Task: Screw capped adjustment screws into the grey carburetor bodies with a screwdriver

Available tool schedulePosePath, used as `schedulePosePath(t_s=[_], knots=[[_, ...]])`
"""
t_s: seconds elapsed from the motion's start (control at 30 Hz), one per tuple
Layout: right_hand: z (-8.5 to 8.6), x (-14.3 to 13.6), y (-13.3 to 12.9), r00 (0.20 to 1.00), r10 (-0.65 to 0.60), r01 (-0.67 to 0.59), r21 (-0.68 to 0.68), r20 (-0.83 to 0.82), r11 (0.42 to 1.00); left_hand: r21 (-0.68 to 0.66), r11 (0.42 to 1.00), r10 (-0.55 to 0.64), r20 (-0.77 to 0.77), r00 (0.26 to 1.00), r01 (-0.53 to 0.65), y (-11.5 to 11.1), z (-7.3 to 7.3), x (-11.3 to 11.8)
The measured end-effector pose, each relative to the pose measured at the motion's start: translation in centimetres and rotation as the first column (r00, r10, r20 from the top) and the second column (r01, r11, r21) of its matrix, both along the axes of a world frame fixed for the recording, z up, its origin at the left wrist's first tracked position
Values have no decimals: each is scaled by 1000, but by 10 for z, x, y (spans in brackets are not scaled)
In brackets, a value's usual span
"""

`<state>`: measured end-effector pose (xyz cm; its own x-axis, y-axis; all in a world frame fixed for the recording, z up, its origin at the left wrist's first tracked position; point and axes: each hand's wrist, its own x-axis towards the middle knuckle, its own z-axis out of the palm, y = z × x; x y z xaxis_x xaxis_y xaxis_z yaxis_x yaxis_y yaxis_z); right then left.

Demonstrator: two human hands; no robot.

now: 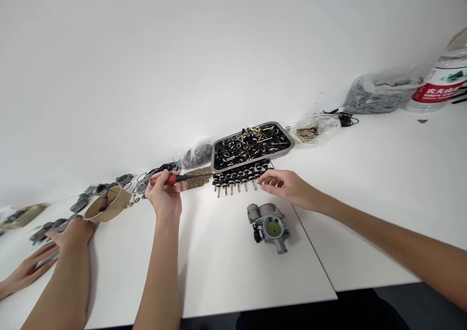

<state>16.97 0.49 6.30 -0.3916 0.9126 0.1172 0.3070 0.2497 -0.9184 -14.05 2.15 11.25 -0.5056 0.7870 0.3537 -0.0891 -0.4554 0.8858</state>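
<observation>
My left hand (166, 193) is closed round the red and black handle of a screwdriver (171, 179). Its shaft points right, across the near side of a metal tray. My right hand (279, 181) is at the right end of rows of black parts with brass stems (239, 178). Its fingers are bent, with a gap between thumb and forefinger; whether they touch the end part is hard to see. Below, on the white table, lies a grey metal carburetor (270, 227) with a greenish disc in its round opening.
The metal tray (290, 147) holds many loose black and brass parts. Left of it are small brass pieces (199, 179) and a bag (197, 155). A co-worker's hands (69, 235) are at left near a beige bowl (109, 210). Plastic bags (383, 94) and a bottle (438, 86) stand right.
</observation>
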Motion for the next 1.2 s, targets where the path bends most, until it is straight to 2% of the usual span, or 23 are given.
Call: schedulePosePath(t_s=[0.23,0.33,0.6,1.2], knots=[[-5,-1,2,999,19,-21,-48,-51,999,-123,956,-263,33,964,265,-6,-8,38],[-5,-3,1,997,47,-51,-61,-54,997,-139,933,-331,28,943,331,-10,-9,49],[-4,-6,-2,995,53,-60,-80,-88,995,-137,915,-378,39,925,380,-16,-8,62],[-6,-7,1,996,-5,3,-14,-86,1000,-88,893,-440,42,897,442,-19,-9,63]])
